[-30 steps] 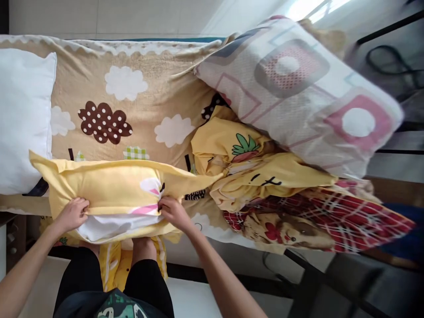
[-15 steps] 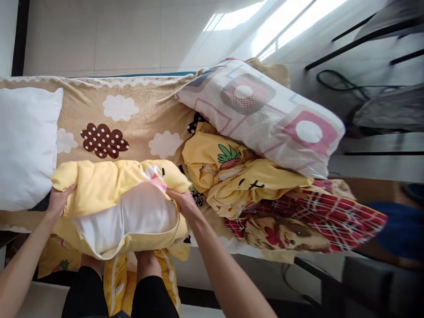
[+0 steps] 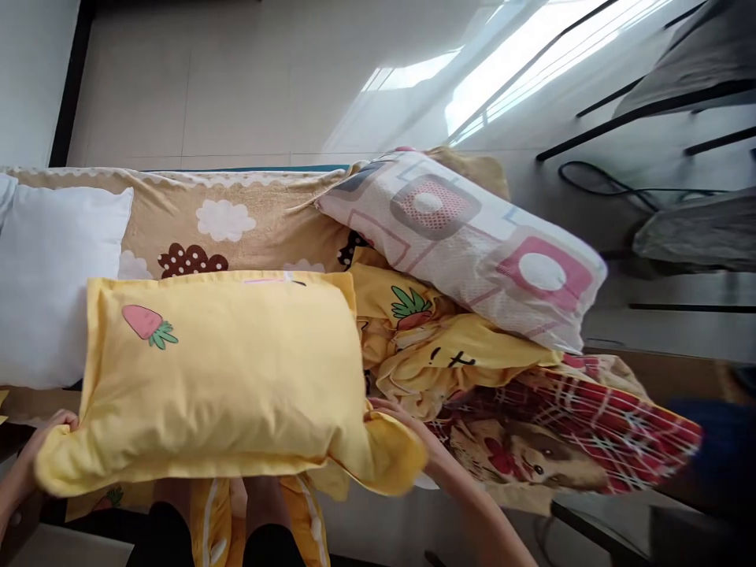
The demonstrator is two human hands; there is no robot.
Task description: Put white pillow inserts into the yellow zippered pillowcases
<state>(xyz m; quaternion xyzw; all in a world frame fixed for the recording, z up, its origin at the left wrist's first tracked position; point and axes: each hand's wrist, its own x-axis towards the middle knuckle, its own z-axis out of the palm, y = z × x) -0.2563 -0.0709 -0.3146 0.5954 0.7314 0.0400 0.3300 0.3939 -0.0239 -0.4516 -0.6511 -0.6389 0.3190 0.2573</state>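
Observation:
A yellow pillow point(image 3: 224, 378) with a pink carrot print lies flat across the near edge of the bed. My left hand point(image 3: 41, 437) grips its left bottom corner, fingers curled over the fabric flap. My right hand point(image 3: 407, 425) holds the right bottom corner; the fingers are mostly hidden under the yellow flap. My knees point(image 3: 260, 512) show below the pillow, with more yellow cloth hanging between them.
A white pillow point(image 3: 53, 283) lies at the left on the tan cloud-print sheet point(image 3: 236, 213). A pink-and-white patterned pillow point(image 3: 466, 244) rests on crumpled yellow bedding point(image 3: 425, 339) and a red plaid bear blanket point(image 3: 567, 425) at the right. Black frames and a cable are beyond the bed.
The pillow has been turned over and spread flat; its open end with white filling no longer shows. Both hands moved outward to the bottom corners. The view tilted up.

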